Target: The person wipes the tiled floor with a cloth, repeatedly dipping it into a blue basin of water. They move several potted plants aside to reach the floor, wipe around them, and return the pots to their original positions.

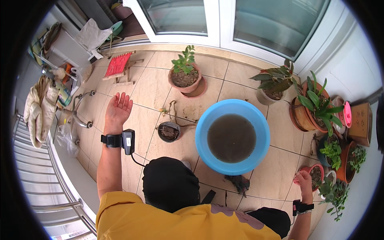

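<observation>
My left hand (119, 108) is raised palm up on the left, its fingers apart and nothing in it. On the right, my right hand (303, 180) has its fingers closed on the rim of a small red plant pot (321, 172) that holds soil. A blue plastic basin (201, 138) of murky brown water stands on the floor before me. Left of it is a small dark pot of soil (169, 132) with a dry, bent stem. A dark clump (240, 183) lies just below the basin's near edge.
A terracotta pot with a leafy plant (184, 79) stands beyond the basin. Several potted plants line the right wall, near a cardboard box (360, 123). At the left are a red-topped folding stool (118, 64), a wheeled chair base (78, 112) and a metal railing (39, 174).
</observation>
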{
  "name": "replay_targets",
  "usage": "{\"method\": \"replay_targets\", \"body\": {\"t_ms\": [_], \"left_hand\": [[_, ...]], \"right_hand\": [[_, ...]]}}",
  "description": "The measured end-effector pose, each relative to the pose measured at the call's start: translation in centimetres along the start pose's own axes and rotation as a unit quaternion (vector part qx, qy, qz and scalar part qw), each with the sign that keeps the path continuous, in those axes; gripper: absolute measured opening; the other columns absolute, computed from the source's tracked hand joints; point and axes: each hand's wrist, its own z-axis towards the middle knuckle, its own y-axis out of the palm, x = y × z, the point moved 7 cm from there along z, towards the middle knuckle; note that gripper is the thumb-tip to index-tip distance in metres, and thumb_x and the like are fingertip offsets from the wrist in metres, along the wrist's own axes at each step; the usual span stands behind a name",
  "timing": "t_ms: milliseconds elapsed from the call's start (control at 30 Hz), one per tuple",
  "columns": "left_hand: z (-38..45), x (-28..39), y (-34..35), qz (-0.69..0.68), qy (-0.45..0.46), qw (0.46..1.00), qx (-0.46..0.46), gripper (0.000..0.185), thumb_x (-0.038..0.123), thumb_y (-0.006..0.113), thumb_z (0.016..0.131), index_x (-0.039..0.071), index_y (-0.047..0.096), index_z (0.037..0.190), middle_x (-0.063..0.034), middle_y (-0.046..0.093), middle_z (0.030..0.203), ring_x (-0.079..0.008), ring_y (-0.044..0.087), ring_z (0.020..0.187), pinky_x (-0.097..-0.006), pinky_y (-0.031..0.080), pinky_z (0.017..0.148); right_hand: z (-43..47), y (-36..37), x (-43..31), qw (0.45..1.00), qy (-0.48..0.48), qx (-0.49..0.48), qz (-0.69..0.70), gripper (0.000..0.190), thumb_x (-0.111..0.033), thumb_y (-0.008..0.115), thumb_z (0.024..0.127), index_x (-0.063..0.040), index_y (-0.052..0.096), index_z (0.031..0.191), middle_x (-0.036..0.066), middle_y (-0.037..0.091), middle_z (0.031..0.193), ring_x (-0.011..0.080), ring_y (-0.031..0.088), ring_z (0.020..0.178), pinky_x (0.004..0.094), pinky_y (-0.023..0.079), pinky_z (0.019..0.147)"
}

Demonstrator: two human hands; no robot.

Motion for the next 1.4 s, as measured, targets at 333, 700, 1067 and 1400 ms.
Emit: {"method": "replay_targets", "body": {"t_ms": [333, 700, 1067, 1400], "left_hand": [[6.7, -4.1, -10.3, 0.243, -0.089, 0.965, 0.034, 0.046, 0.032, 0.073, 0.078, 0.014, 0.054, 0.116, -0.0062, 0.054, 0.121, -0.0244, 0.045, 0.115, -0.053, 0.034, 0.098], [4.9, -20.7, -15.9, 0.282, -0.286, 0.914, -0.056, 0.035, 0.001, 0.047, 0.086, 0.007, 0.048, 0.121, -0.012, 0.058, 0.115, -0.0316, 0.059, 0.1, -0.0497, 0.051, 0.086], [12.8, -9.2, -20.7, 0.205, -0.094, 0.967, 0.121, 0.031, 0.003, 0.037, 0.089, -0.01, 0.045, 0.116, -0.0252, 0.055, 0.112, -0.0357, 0.06, 0.098, -0.045, 0.057, 0.08], [10.9, -10.9, -21.2, 0.072, -0.098, 0.966, 0.23, 0.086, 0.047, 0.066, 0.08, 0.016, 0.018, 0.143, -0.0243, 0.008, 0.145, -0.0496, 0.039, 0.119, -0.0548, 0.049, 0.088]], "right_hand": [[6.4, 10.0, -10.7, 0.975, -0.076, -0.157, -0.134, 0.015, -0.012, 0.064, 0.083, -0.002, 0.06, 0.093, 0.001, 0.06, 0.076, 0.01, 0.058, 0.069, 0.0223, 0.044, 0.062], [11.1, 16.4, -7.5, 0.905, -0.15, -0.138, -0.372, 0.025, -0.011, 0.064, 0.081, 0.001, 0.059, 0.103, 0.011, 0.064, 0.086, 0.0196, 0.061, 0.081, 0.0312, 0.049, 0.074], [12.2, 16.0, -5.6, 0.92, -0.122, -0.071, -0.367, 0.03, -0.011, 0.063, 0.081, 0.001, 0.056, 0.108, 0.014, 0.065, 0.088, 0.0233, 0.064, 0.081, 0.0332, 0.051, 0.072], [12.1, 17.2, -2.2, 0.966, 0.034, -0.069, -0.245, 0.035, -0.003, 0.054, 0.086, 0.002, 0.046, 0.119, 0.012, 0.062, 0.075, 0.0164, 0.059, 0.054, 0.0283, 0.048, 0.042]]}}
